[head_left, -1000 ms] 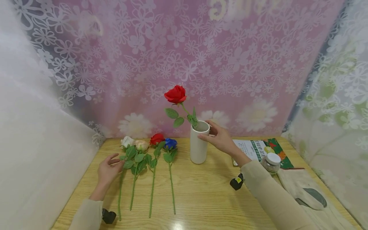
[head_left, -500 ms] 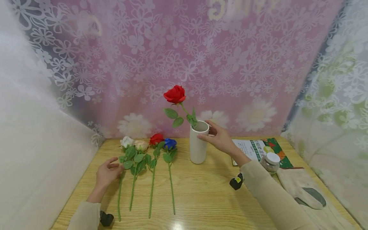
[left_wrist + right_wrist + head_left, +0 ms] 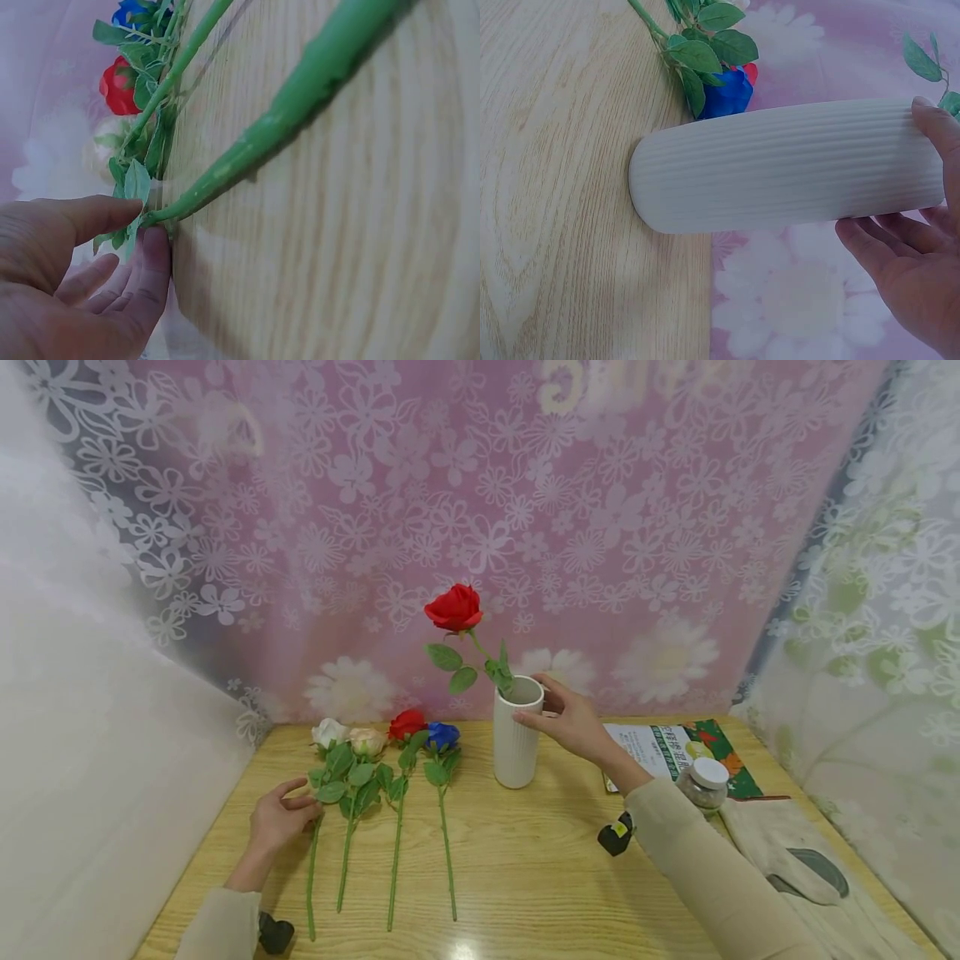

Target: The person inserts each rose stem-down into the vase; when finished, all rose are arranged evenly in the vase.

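The left hand (image 3: pixel 279 820) has its thumb and forefinger nearly together, pinching the green stem of a white artificial rose (image 3: pixel 328 732) just below its leaves, while the other fingers bend loosely. To the right of that hand, side by side, lie a cream artificial rose (image 3: pixel 367 742), a red artificial rose (image 3: pixel 407 724) and a blue artificial rose (image 3: pixel 442 736), their stems pointing towards the person. The right hand (image 3: pixel 568 718) is partly open around a white ribbed cylindrical vase (image 3: pixel 515 752), gripping it near the rim with the thumb on the near side and fingers on the far side. The vase stands upright on the pale wooden table (image 3: pixel 525 877), and a second red artificial rose (image 3: pixel 453 608) rises from it, leaning towards the left hand's side. Right of the right hand are a white-and-green printed packet (image 3: pixel 648 747), a clear jar with a white lid (image 3: pixel 705 785) and, nearer the person, pale fabric gloves (image 3: pixel 780 847).
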`<action>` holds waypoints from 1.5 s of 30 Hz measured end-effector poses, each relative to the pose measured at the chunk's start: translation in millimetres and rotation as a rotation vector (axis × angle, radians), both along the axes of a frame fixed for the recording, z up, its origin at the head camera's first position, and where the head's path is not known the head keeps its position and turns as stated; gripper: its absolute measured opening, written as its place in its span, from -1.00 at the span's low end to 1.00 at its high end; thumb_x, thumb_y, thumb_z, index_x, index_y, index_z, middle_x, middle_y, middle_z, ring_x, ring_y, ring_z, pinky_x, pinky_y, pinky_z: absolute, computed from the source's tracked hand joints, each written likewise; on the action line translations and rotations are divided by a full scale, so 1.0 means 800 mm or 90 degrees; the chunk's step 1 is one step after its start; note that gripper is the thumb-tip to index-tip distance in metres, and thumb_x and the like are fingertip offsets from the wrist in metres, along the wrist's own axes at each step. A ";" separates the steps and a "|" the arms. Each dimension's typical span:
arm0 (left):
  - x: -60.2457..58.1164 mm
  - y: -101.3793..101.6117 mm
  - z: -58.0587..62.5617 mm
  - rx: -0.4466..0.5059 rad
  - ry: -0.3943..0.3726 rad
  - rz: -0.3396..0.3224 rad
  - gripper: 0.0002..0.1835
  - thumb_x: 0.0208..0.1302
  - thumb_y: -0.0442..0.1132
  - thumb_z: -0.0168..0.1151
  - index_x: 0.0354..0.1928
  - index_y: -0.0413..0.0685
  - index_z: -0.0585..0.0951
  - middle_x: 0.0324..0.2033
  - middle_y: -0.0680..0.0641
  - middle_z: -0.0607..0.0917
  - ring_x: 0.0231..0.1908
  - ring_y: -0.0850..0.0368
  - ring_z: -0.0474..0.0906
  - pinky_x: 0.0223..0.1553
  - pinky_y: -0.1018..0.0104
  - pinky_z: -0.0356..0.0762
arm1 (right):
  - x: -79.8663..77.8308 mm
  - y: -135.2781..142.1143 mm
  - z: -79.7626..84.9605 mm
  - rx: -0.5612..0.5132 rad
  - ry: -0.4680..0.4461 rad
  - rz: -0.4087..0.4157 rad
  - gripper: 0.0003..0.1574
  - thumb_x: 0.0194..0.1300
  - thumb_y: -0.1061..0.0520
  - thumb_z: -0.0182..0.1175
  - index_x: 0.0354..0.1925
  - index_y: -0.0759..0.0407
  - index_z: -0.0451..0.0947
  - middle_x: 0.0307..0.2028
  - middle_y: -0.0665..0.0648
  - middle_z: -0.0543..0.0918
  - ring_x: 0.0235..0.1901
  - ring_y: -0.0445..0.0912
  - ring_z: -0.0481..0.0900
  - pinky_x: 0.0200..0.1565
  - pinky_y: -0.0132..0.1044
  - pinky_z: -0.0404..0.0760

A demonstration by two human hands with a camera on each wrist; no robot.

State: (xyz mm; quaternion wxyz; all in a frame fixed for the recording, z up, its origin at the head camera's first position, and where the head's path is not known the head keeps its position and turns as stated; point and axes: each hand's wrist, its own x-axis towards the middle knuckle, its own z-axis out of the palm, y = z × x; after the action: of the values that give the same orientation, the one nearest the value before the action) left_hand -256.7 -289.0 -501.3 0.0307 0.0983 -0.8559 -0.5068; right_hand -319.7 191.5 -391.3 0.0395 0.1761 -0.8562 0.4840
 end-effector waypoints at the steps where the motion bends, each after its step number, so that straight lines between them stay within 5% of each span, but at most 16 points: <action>1: 0.001 0.001 0.001 -0.014 0.000 -0.003 -0.29 0.34 -0.33 0.43 0.47 -0.39 0.40 -0.01 -0.38 0.79 -0.30 0.10 0.82 -0.28 0.25 0.81 | 0.000 0.000 0.000 0.001 0.000 -0.001 -0.02 0.34 -0.27 0.44 0.58 -0.16 0.29 0.38 0.11 0.58 0.34 0.12 0.61 0.22 0.15 0.71; 6: 0.005 0.004 0.006 -0.075 -0.002 -0.019 -0.28 0.29 -0.29 0.46 0.44 -0.37 0.44 -0.07 -0.34 0.82 -0.24 -0.05 0.82 -0.14 0.07 0.81 | 0.000 0.000 0.000 0.007 0.006 0.005 -0.07 0.35 -0.25 0.44 0.56 -0.18 0.31 0.38 0.14 0.59 0.34 0.14 0.61 0.22 0.16 0.71; 10: 0.002 0.003 0.006 -0.068 -0.007 -0.023 -0.30 0.27 -0.33 0.45 0.42 -0.39 0.46 -0.13 -0.30 0.84 -0.32 0.05 0.81 -0.26 0.25 0.78 | -0.001 -0.001 0.000 0.003 0.006 0.009 -0.10 0.37 -0.23 0.43 0.54 -0.19 0.33 0.38 0.15 0.59 0.35 0.15 0.60 0.23 0.19 0.69; 19: -0.004 -0.014 0.011 0.048 -0.021 -0.028 -0.38 0.34 -0.45 0.33 0.41 -0.48 0.44 -0.06 -0.36 0.80 -0.32 0.32 0.70 -0.31 0.43 0.71 | -0.001 0.001 0.001 0.001 -0.002 0.013 -0.04 0.39 -0.21 0.42 0.60 -0.13 0.26 0.41 0.19 0.56 0.38 0.17 0.57 0.27 0.19 0.67; 30: 0.007 -0.011 0.064 0.077 -0.016 -0.075 -0.34 0.53 -0.33 0.21 0.57 -0.32 0.26 0.29 -0.42 0.48 -0.09 0.27 0.64 0.00 0.25 0.77 | -0.002 0.000 0.000 0.009 0.000 -0.002 -0.04 0.35 -0.25 0.44 0.57 -0.15 0.30 0.40 0.14 0.56 0.37 0.15 0.58 0.26 0.19 0.68; 39: 0.003 0.013 0.095 0.173 0.072 -0.063 -0.38 0.52 -0.32 0.26 0.51 -0.22 0.28 -0.04 0.06 0.61 -0.18 0.38 0.68 -0.04 0.34 0.78 | -0.001 0.001 -0.001 0.006 -0.003 0.001 0.00 0.37 -0.23 0.43 0.61 -0.14 0.25 0.42 0.18 0.55 0.38 0.17 0.57 0.26 0.20 0.67; 45: 0.002 0.037 0.116 0.240 0.125 -0.042 -0.44 0.52 -0.37 0.24 0.44 -0.21 0.26 -0.16 0.17 0.62 -0.21 0.36 0.70 -0.08 0.39 0.77 | -0.003 0.001 -0.002 -0.002 -0.003 0.004 -0.02 0.38 -0.21 0.43 0.61 -0.14 0.25 0.42 0.19 0.55 0.38 0.17 0.57 0.27 0.20 0.66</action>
State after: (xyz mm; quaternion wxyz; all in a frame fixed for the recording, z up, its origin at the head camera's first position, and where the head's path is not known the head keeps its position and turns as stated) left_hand -255.0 -259.1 -408.7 0.0785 0.0245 -0.7416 -0.6658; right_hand -322.0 192.4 -393.1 0.0361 0.1776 -0.8549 0.4860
